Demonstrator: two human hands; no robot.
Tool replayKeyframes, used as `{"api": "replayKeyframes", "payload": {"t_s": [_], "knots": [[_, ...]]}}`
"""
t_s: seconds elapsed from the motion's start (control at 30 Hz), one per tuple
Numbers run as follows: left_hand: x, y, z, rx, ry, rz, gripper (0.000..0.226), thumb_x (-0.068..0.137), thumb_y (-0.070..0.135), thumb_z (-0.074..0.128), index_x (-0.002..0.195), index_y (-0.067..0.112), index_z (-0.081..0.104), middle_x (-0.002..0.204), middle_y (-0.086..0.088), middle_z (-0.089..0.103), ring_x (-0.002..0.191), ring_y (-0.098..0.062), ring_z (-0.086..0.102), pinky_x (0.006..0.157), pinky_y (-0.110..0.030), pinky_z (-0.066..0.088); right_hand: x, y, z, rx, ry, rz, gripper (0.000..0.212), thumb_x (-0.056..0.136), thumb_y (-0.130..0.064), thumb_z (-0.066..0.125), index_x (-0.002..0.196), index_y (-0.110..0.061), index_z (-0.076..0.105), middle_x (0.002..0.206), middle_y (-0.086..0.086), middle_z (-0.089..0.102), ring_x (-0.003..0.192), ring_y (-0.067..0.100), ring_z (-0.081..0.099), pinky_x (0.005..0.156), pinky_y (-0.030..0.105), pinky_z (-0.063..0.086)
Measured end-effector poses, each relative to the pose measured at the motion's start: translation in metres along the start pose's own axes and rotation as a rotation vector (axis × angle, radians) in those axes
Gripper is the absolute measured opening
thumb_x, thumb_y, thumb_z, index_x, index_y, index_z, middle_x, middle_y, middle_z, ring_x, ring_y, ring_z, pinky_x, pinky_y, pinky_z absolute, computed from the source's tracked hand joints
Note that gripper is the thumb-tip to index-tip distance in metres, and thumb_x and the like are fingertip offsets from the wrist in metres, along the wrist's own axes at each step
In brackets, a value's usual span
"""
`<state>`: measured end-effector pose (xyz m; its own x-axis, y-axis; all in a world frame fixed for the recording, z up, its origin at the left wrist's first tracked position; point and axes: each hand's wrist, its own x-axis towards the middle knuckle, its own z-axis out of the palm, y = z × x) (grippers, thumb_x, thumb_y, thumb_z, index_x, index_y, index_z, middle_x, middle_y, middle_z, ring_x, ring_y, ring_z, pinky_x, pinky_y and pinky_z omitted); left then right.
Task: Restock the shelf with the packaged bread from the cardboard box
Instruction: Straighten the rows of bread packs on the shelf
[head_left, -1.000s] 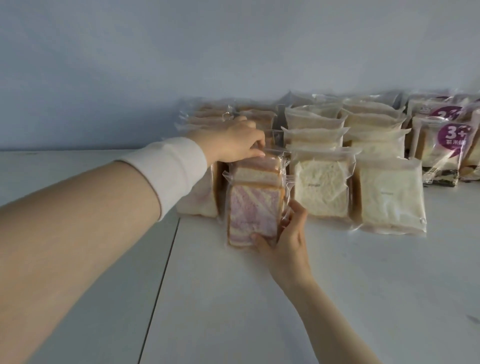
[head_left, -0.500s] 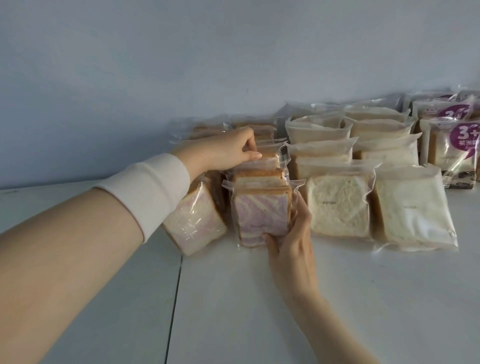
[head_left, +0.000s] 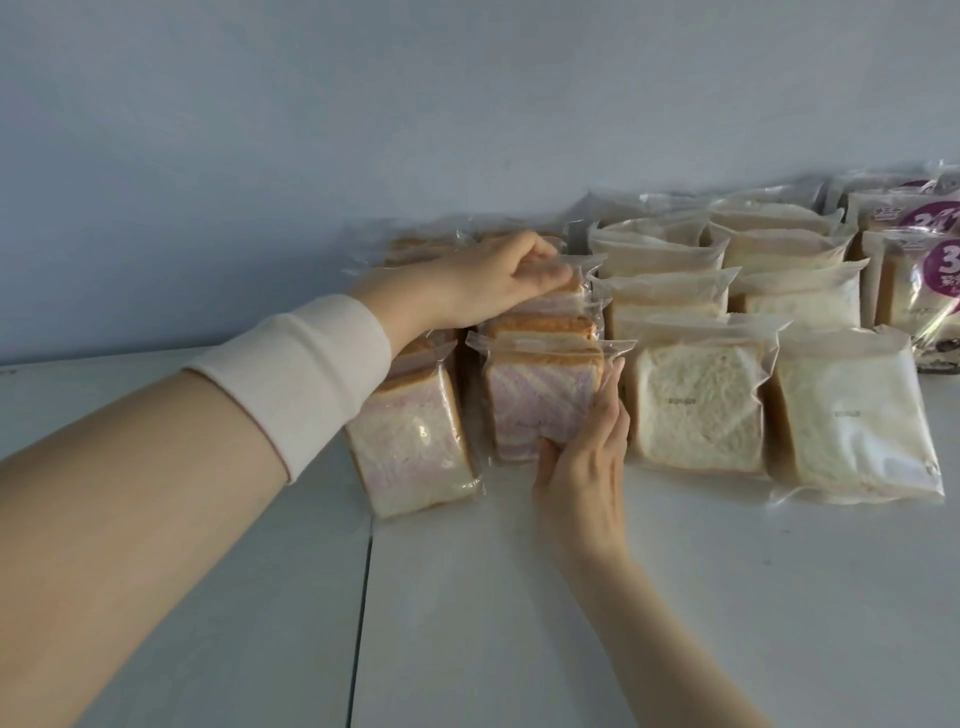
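White shelf board (head_left: 519, 597) under a pale blue wall carries rows of bagged bread. At the landmark purple-swirled sliced loaf in clear crinkly plastic (head_left: 540, 405), the right hand (head_left: 582, 478) cups its right edge and the left hand (head_left: 478, 283) presses the swirled pack behind it (head_left: 550, 312). Likely light, squashy and slick: hold the side crusts gently.

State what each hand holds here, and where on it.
The right hand grips the front purple-swirl bread pack at its lower right edge. The left hand rests on the top of a pack behind; whether it grips is unclear.
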<state>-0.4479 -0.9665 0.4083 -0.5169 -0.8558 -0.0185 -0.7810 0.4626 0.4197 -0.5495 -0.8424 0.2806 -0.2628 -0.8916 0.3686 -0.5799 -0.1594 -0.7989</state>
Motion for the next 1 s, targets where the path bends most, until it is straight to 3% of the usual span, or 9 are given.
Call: {"api": "replayKeyframes", "payload": {"t_s": [0.13, 0.33, 0.47, 0.57, 0.63, 0.7, 0.77, 0.93, 1.0], "knots": [[-0.013, 0.002, 0.011, 0.253, -0.098, 0.119, 0.090, 0.075, 0.073, 0.037, 0.148, 0.027, 0.007, 0.158, 0.000, 0.008, 0.144, -0.019, 0.009, 0.114, -0.039, 0.011, 0.004, 0.007, 0.003, 0.039, -0.077, -0.003, 0.083, 0.085, 0.002, 0.050, 0.143, -0.008, -0.008, 0.149, 0.009, 0.011, 0.141, 0.027, 0.009, 0.112, 0.024, -0.001], [-0.016, 0.009, 0.013, 0.429, 0.015, 0.093, 0.078, 0.086, 0.063, 0.034, 0.148, 0.021, 0.011, 0.158, -0.005, 0.011, 0.145, -0.023, 0.007, 0.116, -0.042, 0.005, 0.016, 0.005, 0.007, 0.050, -0.074, 0.056, 0.082, 0.083, -0.001, 0.051, 0.146, -0.003, -0.002, 0.148, 0.017, 0.016, 0.140, 0.030, 0.011, 0.117, 0.041, 0.003], [-0.066, 0.004, 0.017, 0.257, 0.629, 0.088, 0.077, 0.083, 0.060, 0.043, 0.141, 0.011, 0.032, 0.151, -0.013, 0.029, 0.143, -0.029, 0.020, 0.117, -0.050, 0.011, 0.015, 0.006, 0.003, 0.088, -0.103, 0.070, 0.086, 0.082, 0.001, 0.053, 0.147, -0.007, -0.004, 0.151, 0.011, 0.011, 0.142, 0.024, 0.005, 0.116, 0.036, -0.001], [-0.137, -0.005, 0.065, -0.105, 1.047, -0.139, 0.082, 0.080, 0.047, 0.061, 0.139, -0.001, 0.029, 0.147, -0.025, 0.027, 0.140, -0.037, 0.022, 0.116, -0.028, 0.014, 0.016, 0.007, 0.001, 0.141, -0.127, 0.109, 0.087, 0.082, -0.001, 0.056, 0.147, -0.009, -0.001, 0.152, 0.009, 0.011, 0.142, 0.024, 0.006, 0.118, 0.037, 0.000], [-0.160, -0.007, 0.100, -0.300, 0.937, -0.332, 0.098, 0.074, 0.042, 0.068, 0.143, -0.003, 0.015, 0.151, -0.025, 0.015, 0.143, -0.034, 0.012, 0.113, -0.018, 0.005, 0.016, 0.008, 0.001, 0.161, -0.135, 0.122, 0.088, 0.083, -0.004, 0.059, 0.147, -0.008, 0.000, 0.151, 0.010, 0.011, 0.142, 0.023, 0.006, 0.118, 0.037, 0.000], [-0.158, -0.008, 0.121, -0.497, 0.797, -0.441, 0.103, 0.073, 0.026, 0.073, 0.144, -0.001, 0.004, 0.153, -0.020, 0.007, 0.144, -0.029, 0.007, 0.117, -0.026, 0.003, 0.016, 0.008, 0.001, 0.153, -0.130, 0.121, 0.089, 0.083, -0.010, 0.062, 0.147, -0.007, 0.001, 0.151, 0.010, 0.013, 0.142, 0.022, 0.007, 0.117, 0.032, 0.001], [-0.150, -0.013, 0.125, -0.647, 0.772, -0.407, 0.099, 0.076, 0.009, 0.073, 0.145, 0.001, 0.002, 0.154, -0.017, 0.007, 0.145, -0.025, 0.009, 0.119, -0.037, 0.013, 0.016, 0.008, 0.001, 0.144, -0.123, 0.118, 0.089, 0.083, -0.014, 0.064, 0.147, -0.007, 0.002, 0.150, 0.010, 0.014, 0.142, 0.020, 0.009, 0.113, 0.028, 0.002], [-0.138, -0.039, 0.126, -0.641, 0.932, -0.220, 0.086, 0.078, -0.010, 0.063, 0.142, -0.005, 0.006, 0.152, -0.021, 0.009, 0.138, -0.012, 0.014, 0.100, 0.003, 0.019, 0.017, 0.008, -0.001, 0.149, -0.107, 0.107, 0.088, 0.082, -0.013, 0.065, 0.146, -0.004, 0.006, 0.148, 0.010, 0.019, 0.141, 0.021, 0.012, 0.114, 0.029, 0.008], [-0.129, -0.048, 0.120, -0.582, 0.921, -0.188, 0.087, 0.079, -0.006, 0.064, 0.142, -0.003, 0.004, 0.153, -0.020, 0.007, 0.141, -0.016, 0.013, 0.111, -0.008, 0.015, 0.017, 0.008, 0.000, 0.155, -0.113, 0.123, 0.087, 0.083, -0.013, 0.065, 0.146, -0.005, 0.005, 0.148, 0.010, 0.018, 0.141, 0.022, 0.012, 0.115, 0.032, 0.009]]}}
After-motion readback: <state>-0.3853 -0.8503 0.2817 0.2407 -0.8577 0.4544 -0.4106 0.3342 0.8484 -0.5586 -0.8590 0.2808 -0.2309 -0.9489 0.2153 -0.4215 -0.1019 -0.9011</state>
